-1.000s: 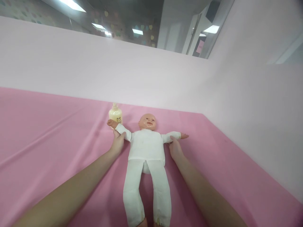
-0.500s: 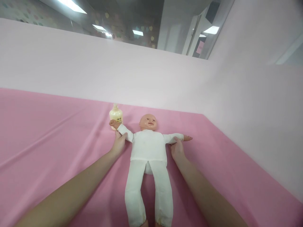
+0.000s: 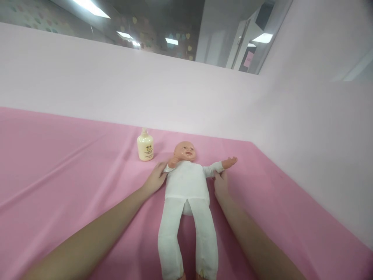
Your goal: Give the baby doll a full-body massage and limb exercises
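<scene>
A baby doll [image 3: 186, 182] in white clothes lies on its back on a pink cloth [image 3: 64, 175], head away from me. My left hand [image 3: 155, 179] grips the doll's upper arm on the left side; that arm is bent up with its fist by the chin. My right hand [image 3: 221, 183] holds the doll's other arm near the elbow, and this arm is raised off the cloth with its palm open. A cream pump bottle [image 3: 145, 146] stands upright just left of the doll's head.
A pale pink backdrop [image 3: 175, 97] rises behind the cloth, and a pale wall [image 3: 320, 155] runs along its right edge. Ceiling lights and a doorway show above the backdrop.
Both of the doll's arms, spread flat a second ago, have been lifted inward. The left-side arm has folded up to the chin and no longer overlaps the bottle.
</scene>
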A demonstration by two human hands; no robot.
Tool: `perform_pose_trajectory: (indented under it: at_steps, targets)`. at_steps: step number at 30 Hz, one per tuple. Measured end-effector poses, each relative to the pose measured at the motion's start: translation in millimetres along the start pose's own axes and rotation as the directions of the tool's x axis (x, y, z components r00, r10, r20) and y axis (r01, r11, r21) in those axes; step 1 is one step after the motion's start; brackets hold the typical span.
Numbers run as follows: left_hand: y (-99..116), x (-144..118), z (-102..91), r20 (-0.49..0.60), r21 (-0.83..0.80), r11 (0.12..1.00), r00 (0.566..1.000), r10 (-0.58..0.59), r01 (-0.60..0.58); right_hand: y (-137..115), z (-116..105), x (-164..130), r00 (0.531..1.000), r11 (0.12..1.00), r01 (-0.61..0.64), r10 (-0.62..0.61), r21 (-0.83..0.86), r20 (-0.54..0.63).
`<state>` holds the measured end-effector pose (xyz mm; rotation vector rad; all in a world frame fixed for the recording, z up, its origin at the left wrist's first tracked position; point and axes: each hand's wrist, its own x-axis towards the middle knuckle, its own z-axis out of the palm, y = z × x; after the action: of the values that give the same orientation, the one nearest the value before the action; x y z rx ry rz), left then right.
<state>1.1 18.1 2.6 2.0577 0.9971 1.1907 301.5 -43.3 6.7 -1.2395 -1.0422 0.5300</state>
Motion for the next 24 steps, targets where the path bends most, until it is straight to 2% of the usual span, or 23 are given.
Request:
perform_pose_trajectory:
  at_steps: [3,6,9,16,20,24]
  targets:
    - [3,-1,0.3,0.078,0.101,0.992,0.994,0.071,-0.078,0,2,0,0.996,1.000,0.001,0.001,-0.013,0.089]
    - [1,-2,1.3,0.082,0.135,0.986,0.993,0.086,-0.097,-1,7,0,0.967,0.992,0.120,-0.110,-0.032,0.228]
    - [-3,-1,1.7,0.088,0.142,0.985,0.992,0.090,-0.102,-4,10,-2,0.944,0.983,0.173,-0.149,-0.058,0.294]
    - [-1,-1,0.7,0.073,0.123,0.989,0.995,0.069,-0.077,-9,11,-5,0.957,0.988,0.138,-0.114,-0.072,0.266]
    - [7,-1,-1.2,0.025,0.010,1.000,1.000,0.006,-0.006,-13,13,-6,0.972,0.998,0.054,-0.049,-0.016,0.231]
    - [4,0,0.7,-0.033,-0.134,0.987,0.996,-0.089,0.084,-15,12,-5,0.991,0.997,0.075,-0.077,0.017,0.114]
